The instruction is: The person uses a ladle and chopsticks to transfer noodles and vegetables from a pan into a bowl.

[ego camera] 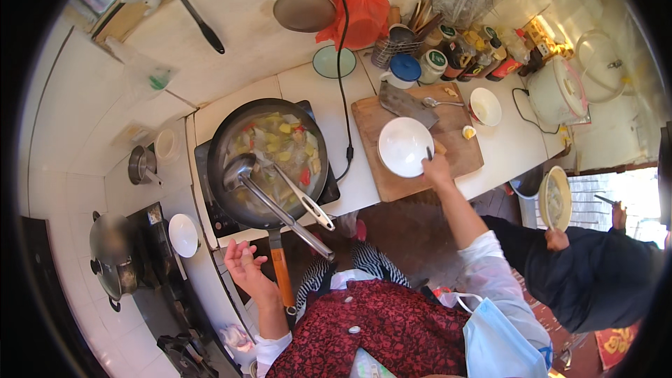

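Observation:
My right hand [437,170] is closed at the near right rim of a white bowl [403,143], over a wooden cutting board [462,152]; a small dark thing shows at its fingertips. The bowl partly covers a cleaver [404,105]. A metal spoon [443,103] lies on the board. My left hand [249,270] is held palm up, fingers apart and holding nothing, left of the wok's wooden handle [281,273]. The black wok [214,168], on an induction cooker [212,215], holds vegetables in broth. A metal ladle [270,205] and a second metal utensil [307,199] rest in it.
A black cable [344,89] crosses the counter between wok and board. Jars and bottles [457,60], a white-and-red bowl [485,106] and a rice cooker [556,89] stand behind and right. Another person [583,268] at right holds a bowl of food [555,199] and chopsticks.

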`<state>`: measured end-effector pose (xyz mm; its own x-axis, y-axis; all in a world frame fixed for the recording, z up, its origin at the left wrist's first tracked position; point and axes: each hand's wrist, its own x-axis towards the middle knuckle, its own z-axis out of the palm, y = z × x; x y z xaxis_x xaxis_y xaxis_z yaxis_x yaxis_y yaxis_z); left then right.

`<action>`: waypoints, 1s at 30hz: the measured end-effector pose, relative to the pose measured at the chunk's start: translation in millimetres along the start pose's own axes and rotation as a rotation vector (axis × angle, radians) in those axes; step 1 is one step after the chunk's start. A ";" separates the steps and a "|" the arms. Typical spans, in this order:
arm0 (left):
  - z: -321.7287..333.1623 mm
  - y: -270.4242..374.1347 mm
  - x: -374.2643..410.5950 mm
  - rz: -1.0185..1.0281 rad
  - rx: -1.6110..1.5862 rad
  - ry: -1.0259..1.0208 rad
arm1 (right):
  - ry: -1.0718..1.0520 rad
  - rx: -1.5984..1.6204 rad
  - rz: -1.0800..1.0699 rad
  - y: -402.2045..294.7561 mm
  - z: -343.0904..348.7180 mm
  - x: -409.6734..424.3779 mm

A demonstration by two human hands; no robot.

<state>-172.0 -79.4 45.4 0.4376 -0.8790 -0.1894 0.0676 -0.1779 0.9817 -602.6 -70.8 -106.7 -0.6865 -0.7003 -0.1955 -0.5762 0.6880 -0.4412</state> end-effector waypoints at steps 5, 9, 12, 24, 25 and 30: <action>-21.3 -5.8 0.2 -0.027 -0.066 -0.054 | -0.086 0.527 0.220 -37.4 -2.2 -36.3; -29.5 -17.2 0.0 -0.088 -0.064 -0.163 | -0.183 0.386 0.220 -72.6 -28.1 -90.4; -24.4 -32.6 -3.0 -0.165 -0.065 -0.345 | -0.240 0.309 0.132 -69.9 -22.4 -130.8; 26.7 -78.5 -14.9 -0.715 -0.222 -0.591 | -0.189 0.300 -0.149 -139.9 -80.2 -167.7; 29.0 -81.4 -13.3 -0.725 -0.256 -0.596 | -0.201 0.280 -0.155 -141.2 -81.3 -168.6; 29.0 -49.4 -20.4 -0.514 -0.066 -0.334 | -0.119 0.405 -0.190 -142.3 -90.2 -164.6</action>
<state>-210.3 -65.5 0.2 0.0311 -0.7811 -0.6237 0.2550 -0.5971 0.7605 -447.7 -36.3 67.2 -0.5157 -0.8404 -0.1668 -0.4509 0.4317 -0.7812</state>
